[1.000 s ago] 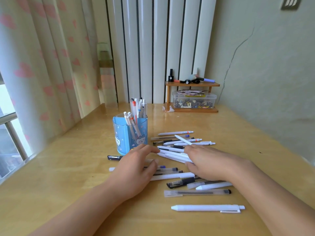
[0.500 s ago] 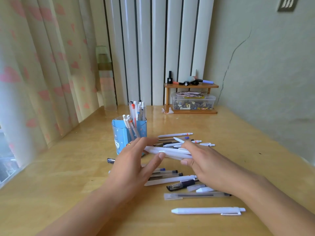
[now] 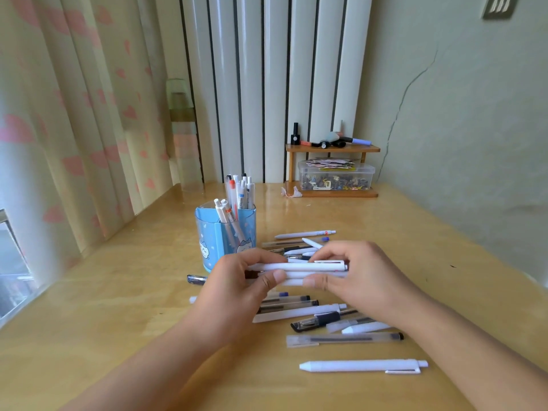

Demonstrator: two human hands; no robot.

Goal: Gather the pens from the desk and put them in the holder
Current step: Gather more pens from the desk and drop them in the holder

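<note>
A small bundle of white pens [image 3: 296, 273] lies level above the desk, gripped at its two ends. My left hand [image 3: 237, 289] curls round the left end and my right hand [image 3: 361, 277] pinches the right end. Just behind my left hand stands the blue pen holder [image 3: 221, 241] with cat pictures, several pens upright in it. Loose pens lie on the desk [image 3: 118, 292]: a white one [image 3: 363, 366] nearest me, a clear one [image 3: 344, 339], a black one [image 3: 318, 320], and several more [image 3: 305, 234] behind my hands.
A small wooden shelf [image 3: 332, 149] with bottles stands at the back against the wall, a clear plastic box [image 3: 336, 176] of small bits under it. Curtains [image 3: 59, 129] hang along the left edge. A wall runs along the right side.
Both hands closed on a few white pens that lay on the desk and lifted them together. The bundle now hangs level between my hands, higher than before.
</note>
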